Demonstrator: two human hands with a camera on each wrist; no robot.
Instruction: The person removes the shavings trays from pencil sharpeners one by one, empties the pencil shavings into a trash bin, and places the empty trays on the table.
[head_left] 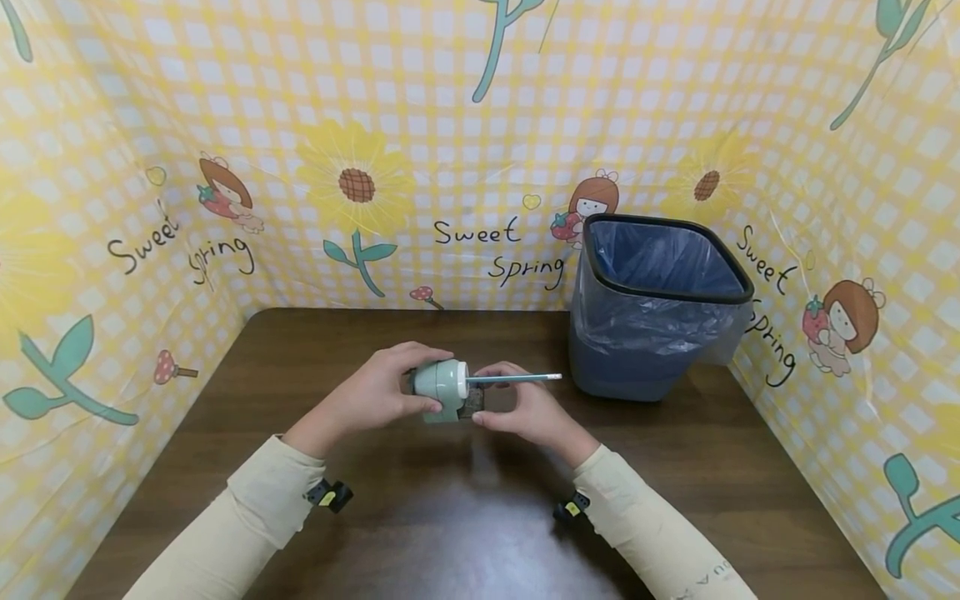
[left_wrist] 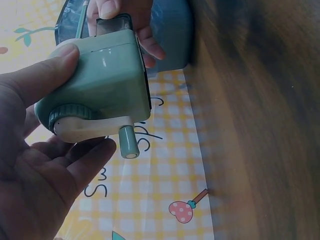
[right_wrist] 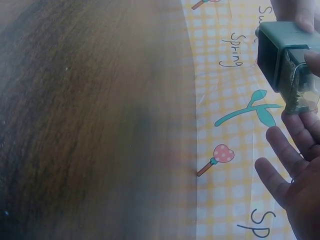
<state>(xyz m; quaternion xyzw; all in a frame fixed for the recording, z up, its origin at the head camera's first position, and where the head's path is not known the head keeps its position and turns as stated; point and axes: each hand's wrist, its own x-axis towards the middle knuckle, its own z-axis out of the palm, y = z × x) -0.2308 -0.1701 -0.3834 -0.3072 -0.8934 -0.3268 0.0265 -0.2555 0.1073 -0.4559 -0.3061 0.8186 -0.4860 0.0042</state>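
Observation:
My left hand (head_left: pixel 375 387) grips a green pencil sharpener (head_left: pixel 441 381) above the table. A crank with a pale arm (left_wrist: pixel 92 128) and green knob shows on one end of it in the left wrist view. A blue pencil (head_left: pixel 517 378) sticks out of the sharpener's white front, pointing right. With thumb and fingers my right hand (head_left: pixel 531 408) pinches the clear shavings drawer (right_wrist: pixel 296 82), which stands partly out of the body and holds some shavings in the right wrist view.
A blue bin (head_left: pixel 630 358) with a black rim and clear liner stands at the table's back right. The brown wooden table (head_left: pixel 450 533) is enclosed by a yellow checked cloth (head_left: pixel 450 150) behind and on both sides.

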